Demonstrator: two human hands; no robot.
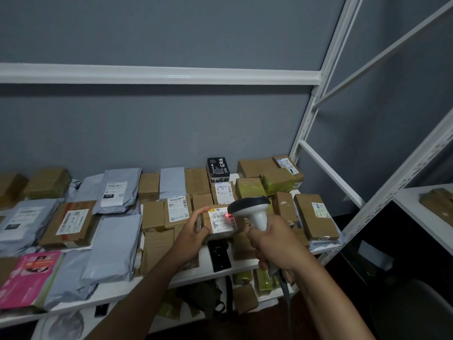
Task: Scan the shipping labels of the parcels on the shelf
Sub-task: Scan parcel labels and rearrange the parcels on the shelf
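My left hand (192, 235) grips a small cardboard parcel (220, 223) by its left side, lifted a little above the shelf. Its white shipping label (222, 221) faces up toward me. My right hand (272, 244) holds the handle of a white barcode scanner (252, 209) with a dark head, just right of the parcel. A red scan spot glows on the label's right edge, near the scanner head. The scanner's cable hangs down below my right wrist.
The white shelf (196, 273) is crowded with brown boxes, grey mailer bags (115, 244) and a pink package (29, 278). A black object (219, 256) lies under the held parcel. More parcels sit on the lower shelf. A white rack upright (311, 119) stands right.
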